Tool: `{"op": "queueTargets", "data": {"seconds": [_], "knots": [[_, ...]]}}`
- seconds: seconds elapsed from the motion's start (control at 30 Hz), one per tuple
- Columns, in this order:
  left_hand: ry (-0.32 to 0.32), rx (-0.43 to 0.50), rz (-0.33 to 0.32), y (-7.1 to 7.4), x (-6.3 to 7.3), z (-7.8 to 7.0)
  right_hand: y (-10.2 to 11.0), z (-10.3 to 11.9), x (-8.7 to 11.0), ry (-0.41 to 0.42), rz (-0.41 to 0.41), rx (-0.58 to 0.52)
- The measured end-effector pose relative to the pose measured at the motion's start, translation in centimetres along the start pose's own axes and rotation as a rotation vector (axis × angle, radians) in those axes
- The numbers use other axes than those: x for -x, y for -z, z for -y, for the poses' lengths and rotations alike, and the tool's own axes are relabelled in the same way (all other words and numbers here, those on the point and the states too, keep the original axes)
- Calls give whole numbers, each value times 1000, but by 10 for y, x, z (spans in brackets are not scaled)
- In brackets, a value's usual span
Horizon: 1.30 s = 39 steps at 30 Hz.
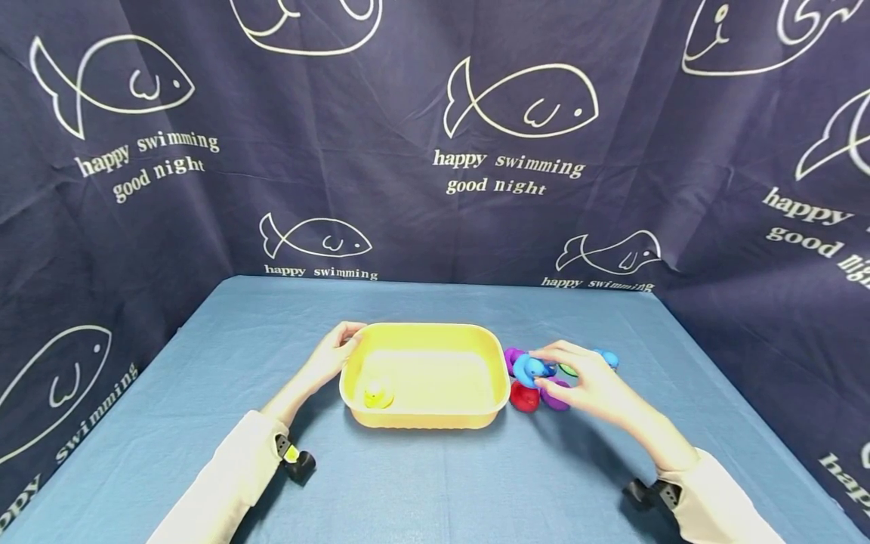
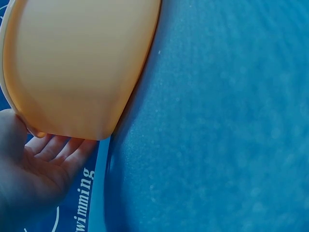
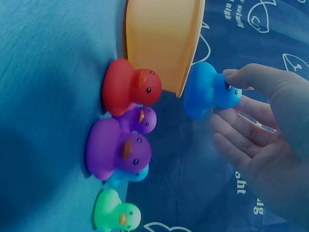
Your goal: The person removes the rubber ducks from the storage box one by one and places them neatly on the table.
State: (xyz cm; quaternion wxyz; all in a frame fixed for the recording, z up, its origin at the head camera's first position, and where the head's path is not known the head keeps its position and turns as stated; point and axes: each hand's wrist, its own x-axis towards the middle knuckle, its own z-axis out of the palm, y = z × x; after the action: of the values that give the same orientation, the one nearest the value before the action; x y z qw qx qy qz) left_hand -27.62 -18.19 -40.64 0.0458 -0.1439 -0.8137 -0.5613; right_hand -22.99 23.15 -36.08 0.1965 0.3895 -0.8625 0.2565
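A yellow plastic basin (image 1: 427,420) sits on the table with a small yellow rubber duck (image 1: 377,396) in its near left corner. At the basin's left end my left hand (image 1: 331,357) grips the rim, its fingers against the outer wall in the left wrist view. My right hand (image 1: 590,382) pinches a blue rubber duck (image 3: 199,94) by the head, between thumb and fingers. That duck is raised above the other ducks, just right of the basin. Under it are a red duck (image 3: 123,89), a large purple duck (image 3: 108,150) and a smaller purple duck (image 3: 129,119).
A green duck (image 3: 113,212) and a light blue duck (image 1: 607,358) stand farther right, partly behind the right hand in the head view. Blue cloth covers the table (image 1: 381,491). Dark fabric with fish drawings (image 1: 408,196) hangs behind it and along both sides.
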Motion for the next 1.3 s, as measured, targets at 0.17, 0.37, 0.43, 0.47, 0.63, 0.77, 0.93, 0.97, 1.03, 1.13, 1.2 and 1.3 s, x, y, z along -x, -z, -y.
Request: {"op": "queueTargets", "data": {"seconds": [0.17,0.37,0.43,0.47,0.63,0.77,0.93,0.97,1.03,1.13,1.2,1.3], "knots": [[22,15,-1,1,-7,17,3,-4,7,-14,-19,26],[16,-4,-3,1,-2,3,4,-11,16,-33,-28,77],[13,-15,0,1,1,-5,5,-13,19,-38,-35,97],[14,-19,-1,1,2,-8,5,-14,21,-41,-39,107],[19,-24,-3,0,4,-12,8,-20,28,-49,-68,139],[13,-20,-7,0,-1,4,9,-24,34,-58,-90,154],[12,-12,-5,1,-8,23,11,-27,38,-70,-99,166],[10,-14,-3,1,-8,24,11,-28,39,-71,-101,163],[8,-7,0,1,-8,25,12,-30,41,-75,-109,162],[5,1,2,0,-8,26,14,-33,43,-79,-124,155],[3,1,0,0,-8,26,15,-34,44,-77,-133,147],[5,0,-4,0,-8,26,18,-36,46,-76,-136,142]]}}
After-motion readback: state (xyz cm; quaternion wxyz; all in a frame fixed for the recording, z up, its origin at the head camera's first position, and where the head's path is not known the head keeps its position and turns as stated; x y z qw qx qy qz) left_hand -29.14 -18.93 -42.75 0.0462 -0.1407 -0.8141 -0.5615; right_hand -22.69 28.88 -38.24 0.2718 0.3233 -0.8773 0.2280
